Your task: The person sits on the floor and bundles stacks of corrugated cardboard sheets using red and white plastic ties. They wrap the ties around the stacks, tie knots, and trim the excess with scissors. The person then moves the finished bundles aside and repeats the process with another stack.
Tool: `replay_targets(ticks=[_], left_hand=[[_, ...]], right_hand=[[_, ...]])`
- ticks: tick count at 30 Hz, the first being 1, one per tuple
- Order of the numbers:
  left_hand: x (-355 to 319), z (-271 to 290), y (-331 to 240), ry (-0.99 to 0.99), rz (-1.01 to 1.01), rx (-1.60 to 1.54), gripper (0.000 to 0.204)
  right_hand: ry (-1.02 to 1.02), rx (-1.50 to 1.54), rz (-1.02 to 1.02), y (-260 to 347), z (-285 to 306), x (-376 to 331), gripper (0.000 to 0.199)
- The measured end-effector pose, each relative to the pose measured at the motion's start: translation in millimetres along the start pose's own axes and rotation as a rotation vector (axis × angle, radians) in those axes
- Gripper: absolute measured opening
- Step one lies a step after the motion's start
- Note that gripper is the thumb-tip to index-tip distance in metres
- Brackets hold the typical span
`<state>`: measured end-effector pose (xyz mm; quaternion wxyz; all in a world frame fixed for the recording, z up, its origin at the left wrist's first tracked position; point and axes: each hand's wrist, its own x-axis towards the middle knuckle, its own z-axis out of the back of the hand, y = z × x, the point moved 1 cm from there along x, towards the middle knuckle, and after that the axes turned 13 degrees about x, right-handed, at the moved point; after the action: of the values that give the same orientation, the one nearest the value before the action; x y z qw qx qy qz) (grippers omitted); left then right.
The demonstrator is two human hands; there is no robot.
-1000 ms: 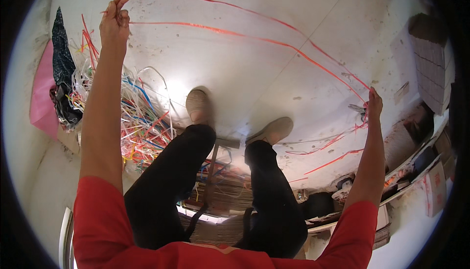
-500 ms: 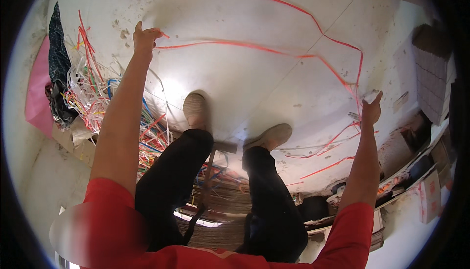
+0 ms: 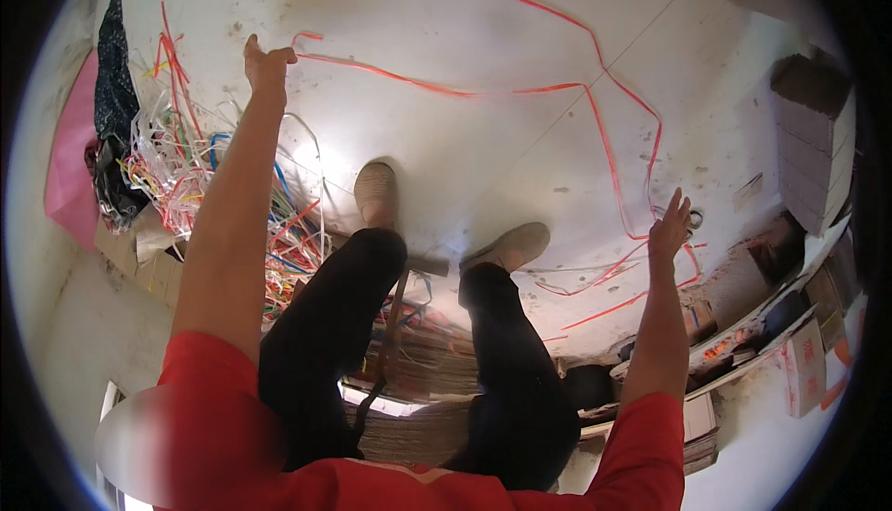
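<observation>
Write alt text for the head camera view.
The person's left hand is near one end of a long red strip looping across a pale floor; the right hand overlaps what look like scissors. A tangled pile of coloured strips lies left of the shoes.

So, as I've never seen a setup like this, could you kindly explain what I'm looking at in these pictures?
There is no machine here: a person works bare-handed. Every picture comes from a wide fisheye camera on that person's head, looking down, so straight edges bend. Long red strips lie on the pale floor, with a tangled heap of coloured strips at the left. The left hand is open, right by one strip end. The right hand, also open, is at a pair of scissors; whether it touches them is unclear. Neither clearly grips anything.
</observation>
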<state>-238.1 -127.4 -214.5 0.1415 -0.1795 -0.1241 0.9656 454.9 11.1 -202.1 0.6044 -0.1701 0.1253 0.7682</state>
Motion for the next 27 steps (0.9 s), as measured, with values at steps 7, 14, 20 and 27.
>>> replay_targets(ticks=[7, 14, 20, 27], left_hand=[[-80.5, 11.6, -24.8, 0.268, -0.899, 0.104, 0.068], [-124.3, -41.2, -27.4, 0.541, -1.071, 0.694, 0.068], [-134.0, -1.7, -6.2, 0.457, -1.161, 0.692, 0.068], [-218.3, 131.4, -13.7, 0.490, -0.946, 0.311, 0.061]], right_hand=[[0.013, 0.390, 0.198, 78.2, 5.2, 38.6, 0.047], [-0.033, 0.405, -0.056, 82.5, 3.3, 139.0, 0.050], [-0.121, 0.265, 0.128, 129.1, 17.7, 82.7, 0.050], [0.484, 0.521, 0.143, 150.5, 68.1, -87.8, 0.045]])
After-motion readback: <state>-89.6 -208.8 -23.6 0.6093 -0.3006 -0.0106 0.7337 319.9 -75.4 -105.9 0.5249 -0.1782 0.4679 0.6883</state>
